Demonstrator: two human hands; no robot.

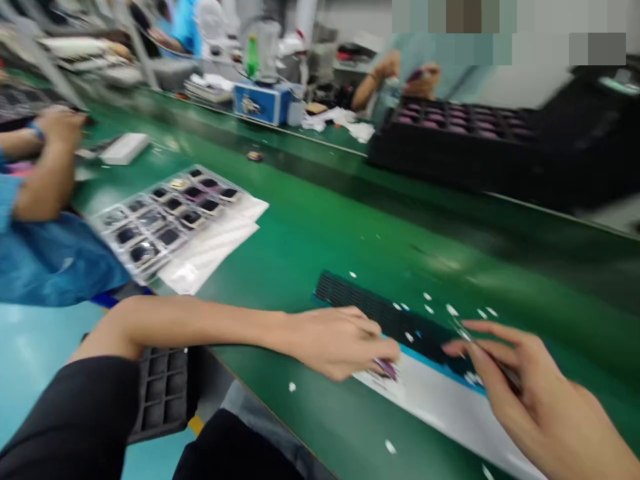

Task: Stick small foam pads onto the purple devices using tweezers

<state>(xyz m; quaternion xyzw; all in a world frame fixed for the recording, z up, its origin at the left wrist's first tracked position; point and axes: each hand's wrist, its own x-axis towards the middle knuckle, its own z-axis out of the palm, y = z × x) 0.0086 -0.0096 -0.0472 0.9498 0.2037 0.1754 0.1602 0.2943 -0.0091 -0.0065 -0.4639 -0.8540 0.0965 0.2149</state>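
Note:
My left hand [345,343] is closed around a small purple, shiny-edged part [386,368], mostly hidden under the fingers. It rests over the near end of a white strip [440,393]. In my right hand [535,387], thumb and fingers pinch slim metal tweezers [493,363], their tips pointing up and left. Between the hands lies a long black sheet [370,300] with rows of narrow slots and a blue edge. Several small white scraps [452,311] are scattered on and around this sheet, near the tweezer tips.
A clear tray [170,217] of square dark-faced parts sits on white sheets [210,260] at left. Beside it is a co-worker's arm [55,153]. A black tray [450,150] of purple parts stands across the green bench [300,267]. An empty-celled tray [163,387] is below the edge.

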